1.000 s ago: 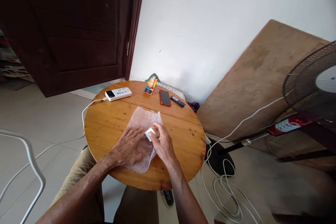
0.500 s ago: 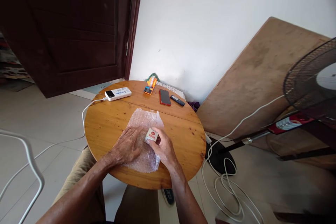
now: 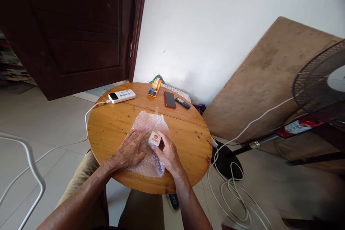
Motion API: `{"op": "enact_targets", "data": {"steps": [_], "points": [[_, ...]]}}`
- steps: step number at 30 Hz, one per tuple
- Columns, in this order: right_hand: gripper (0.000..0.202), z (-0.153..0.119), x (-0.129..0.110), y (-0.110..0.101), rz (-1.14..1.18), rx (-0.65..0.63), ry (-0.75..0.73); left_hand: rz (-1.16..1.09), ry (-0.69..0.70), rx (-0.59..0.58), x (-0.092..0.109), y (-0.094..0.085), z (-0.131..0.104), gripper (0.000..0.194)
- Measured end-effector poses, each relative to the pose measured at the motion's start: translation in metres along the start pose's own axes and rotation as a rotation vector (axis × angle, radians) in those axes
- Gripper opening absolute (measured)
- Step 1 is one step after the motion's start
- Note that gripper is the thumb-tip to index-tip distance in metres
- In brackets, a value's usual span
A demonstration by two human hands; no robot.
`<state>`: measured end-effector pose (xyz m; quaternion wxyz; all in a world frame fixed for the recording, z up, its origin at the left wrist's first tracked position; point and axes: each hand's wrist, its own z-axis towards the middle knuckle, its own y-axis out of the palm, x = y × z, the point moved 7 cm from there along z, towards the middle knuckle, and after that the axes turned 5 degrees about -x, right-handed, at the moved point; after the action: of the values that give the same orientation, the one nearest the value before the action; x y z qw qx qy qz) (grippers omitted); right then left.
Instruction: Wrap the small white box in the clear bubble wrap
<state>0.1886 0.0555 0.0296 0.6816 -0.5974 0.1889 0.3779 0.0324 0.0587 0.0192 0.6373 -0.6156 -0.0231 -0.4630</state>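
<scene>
A sheet of bubble wrap [image 3: 148,120] lies on the round wooden table [image 3: 185,140], with a strip of clear tape [image 3: 156,110] at its far edge. My left hand [image 3: 130,151] rests flat on the wrap's left side, fingers stretched out. Between the thumb and fingers of my right hand [image 3: 169,152] is a small whitish box [image 3: 154,139] with a red round mark and red lettering on top. The box is over the middle of the wrap; whether its underside touches the wrap is hidden.
Toward the table's back are a white power bank [image 3: 122,96] with a cable, an orange tape dispenser [image 3: 155,87], a red-edged phone [image 3: 170,100] and a dark handset [image 3: 182,103]. A standing fan [image 3: 320,79] and coiled white cable [image 3: 234,190] are on the right.
The small box has shifted slightly toward me and to the left in my right hand. My left hand stays flat in the same spot.
</scene>
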Motion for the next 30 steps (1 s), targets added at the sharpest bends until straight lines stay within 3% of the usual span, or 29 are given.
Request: {"op": "enact_targets", "data": {"steps": [17, 30], "points": [[0.058, 0.002, -0.005, 0.003, 0.011, -0.01, -0.076, 0.006, -0.001, -0.004, -0.002, 0.001, 0.0, 0.081], [0.066, -0.001, 0.007, 0.007, 0.038, 0.007, -0.002, 0.009, 0.0, 0.025, -0.002, 0.001, -0.002, 0.08]]}}
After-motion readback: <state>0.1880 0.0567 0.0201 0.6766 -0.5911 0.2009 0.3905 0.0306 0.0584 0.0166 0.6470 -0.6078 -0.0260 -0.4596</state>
